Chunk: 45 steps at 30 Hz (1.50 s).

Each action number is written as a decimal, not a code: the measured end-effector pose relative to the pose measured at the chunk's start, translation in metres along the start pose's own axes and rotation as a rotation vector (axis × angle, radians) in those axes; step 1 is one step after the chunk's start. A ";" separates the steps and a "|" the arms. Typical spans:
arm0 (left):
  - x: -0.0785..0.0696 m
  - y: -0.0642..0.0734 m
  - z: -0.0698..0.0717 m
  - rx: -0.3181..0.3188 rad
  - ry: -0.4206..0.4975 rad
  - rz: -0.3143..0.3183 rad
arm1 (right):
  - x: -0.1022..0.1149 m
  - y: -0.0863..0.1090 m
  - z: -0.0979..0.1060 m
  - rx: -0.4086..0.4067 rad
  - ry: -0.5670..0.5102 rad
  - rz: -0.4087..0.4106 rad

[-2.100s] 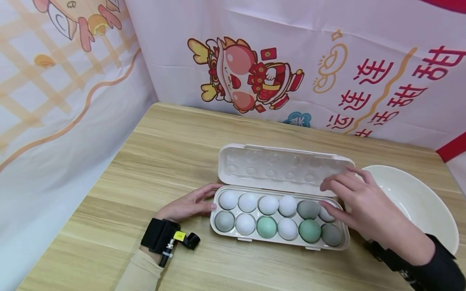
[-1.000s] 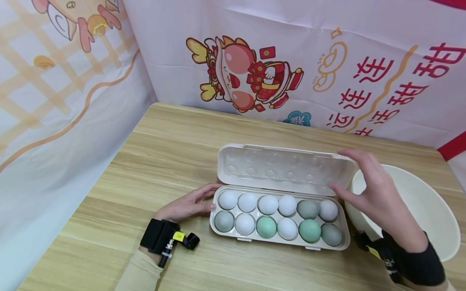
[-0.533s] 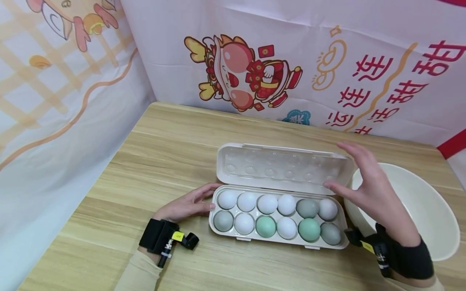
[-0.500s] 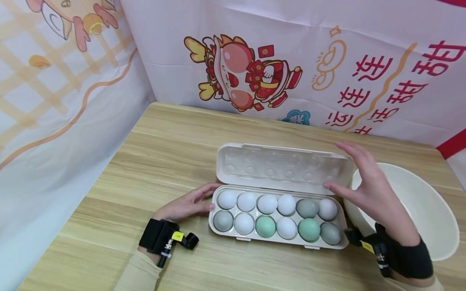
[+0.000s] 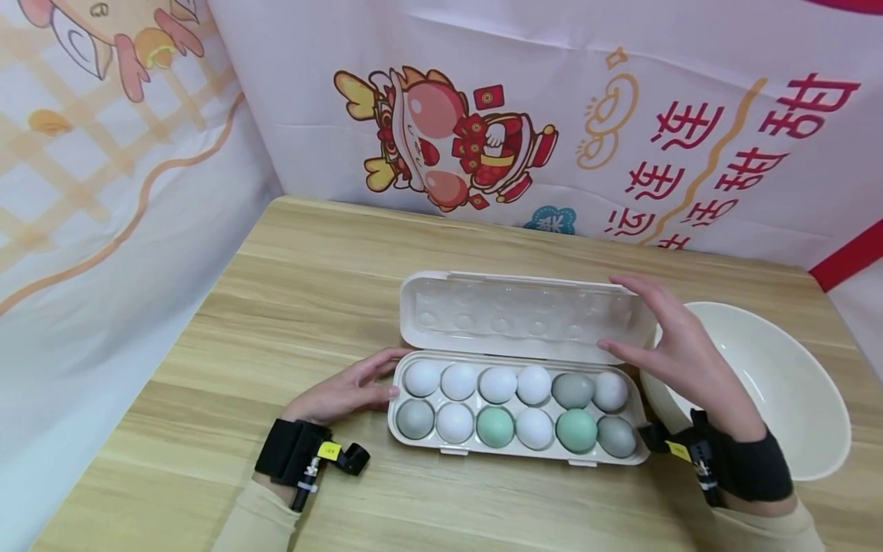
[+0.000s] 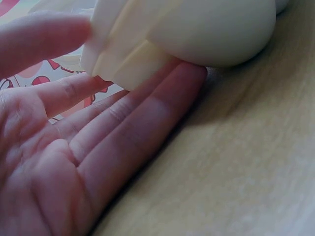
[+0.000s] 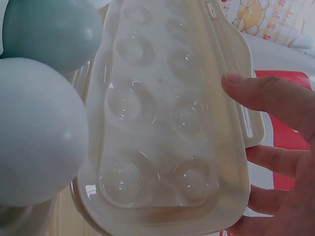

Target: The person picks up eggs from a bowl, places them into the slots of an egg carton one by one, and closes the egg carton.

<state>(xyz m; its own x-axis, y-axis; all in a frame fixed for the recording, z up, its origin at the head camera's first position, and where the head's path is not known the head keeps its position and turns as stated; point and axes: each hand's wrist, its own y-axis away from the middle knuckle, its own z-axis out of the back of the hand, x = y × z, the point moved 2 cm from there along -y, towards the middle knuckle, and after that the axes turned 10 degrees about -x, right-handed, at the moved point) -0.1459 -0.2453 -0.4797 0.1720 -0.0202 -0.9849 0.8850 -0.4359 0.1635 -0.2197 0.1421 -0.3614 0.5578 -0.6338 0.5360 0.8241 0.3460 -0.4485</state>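
Note:
A white plastic egg carton (image 5: 520,451) lies on the table with its lid (image 5: 507,310) folded back. Several white eggs (image 5: 455,423), several grey eggs (image 5: 572,391) and two green eggs (image 5: 495,427) sit in its two rows. My left hand (image 5: 338,395) holds the carton's left end, thumb at the rim, straight fingers (image 6: 128,132) reaching beneath. My right hand (image 5: 679,356) spans the lid's right end, thumb and index finger wide apart. In the right wrist view, the index fingertip (image 7: 234,83) is at the lid's rim while other fingers line its outer side.
A large cream bowl (image 5: 793,383) stands to the right, partly behind the right hand. Wood-grain table (image 5: 297,299) extends to the left and front. Printed cloths (image 5: 303,146) hang along the back and left. Both wrists carry black camera straps (image 5: 290,451).
My right hand has moved off the right-hand eggs and back to the lid's right end, its thumb and index finger spreading. The left hand stays at the carton. The view has shifted slightly.

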 end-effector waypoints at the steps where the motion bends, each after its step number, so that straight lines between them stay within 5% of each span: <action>1: 0.000 0.000 0.000 -0.001 -0.004 0.000 | 0.000 0.000 0.000 0.000 0.001 -0.002; 29: 0.000 0.001 0.000 -0.007 -0.050 -0.012 | 0.013 0.019 0.035 0.086 0.072 0.085; 37: -0.001 0.003 0.001 -0.025 -0.047 0.002 | 0.020 0.026 0.044 0.191 0.065 0.018; 45: -0.002 0.002 0.001 -0.037 -0.095 0.003 | 0.029 0.033 0.053 0.223 0.160 0.111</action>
<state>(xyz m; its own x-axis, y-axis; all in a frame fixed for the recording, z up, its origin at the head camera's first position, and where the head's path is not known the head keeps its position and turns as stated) -0.1445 -0.2470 -0.4772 0.1343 -0.1073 -0.9851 0.9001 -0.4025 0.1666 -0.1710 0.1716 -0.3225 0.6373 -0.6788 0.3649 0.7705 0.5511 -0.3204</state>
